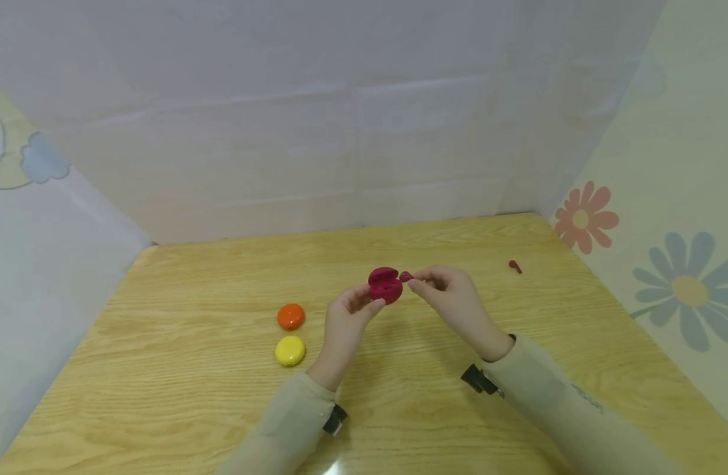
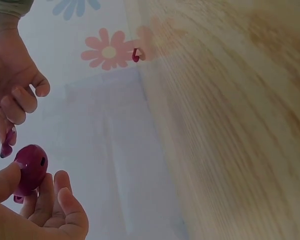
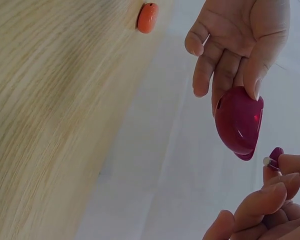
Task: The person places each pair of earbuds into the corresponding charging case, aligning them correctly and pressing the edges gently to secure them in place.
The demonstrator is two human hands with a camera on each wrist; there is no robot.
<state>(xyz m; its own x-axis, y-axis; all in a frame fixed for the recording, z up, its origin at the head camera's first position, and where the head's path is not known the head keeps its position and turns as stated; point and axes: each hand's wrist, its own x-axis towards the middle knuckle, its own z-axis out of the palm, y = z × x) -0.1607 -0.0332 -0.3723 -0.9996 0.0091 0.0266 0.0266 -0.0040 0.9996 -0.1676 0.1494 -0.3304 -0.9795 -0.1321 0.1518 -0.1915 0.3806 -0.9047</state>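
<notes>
Above the middle of the table, my left hand (image 1: 348,321) grips a magenta earbud case (image 1: 386,292) whose lid stands raised. In the right wrist view the rounded case (image 3: 237,122) shows a small red light, with the left thumb on its edge. My right hand (image 1: 455,300) pinches a magenta earbud (image 1: 406,276) between thumb and finger, just to the right of the case. A pale tip shows on that earbud (image 3: 274,159) in the right wrist view. Another dark red earbud (image 1: 515,266) lies on the table at the far right.
An orange round case (image 1: 291,316) and a yellow round case (image 1: 290,351) lie on the wooden table (image 1: 180,369), left of my left hand. Pale cloth walls (image 1: 269,152) rise behind the table and at both sides. A black strap clip (image 1: 481,380) hangs at the right sleeve.
</notes>
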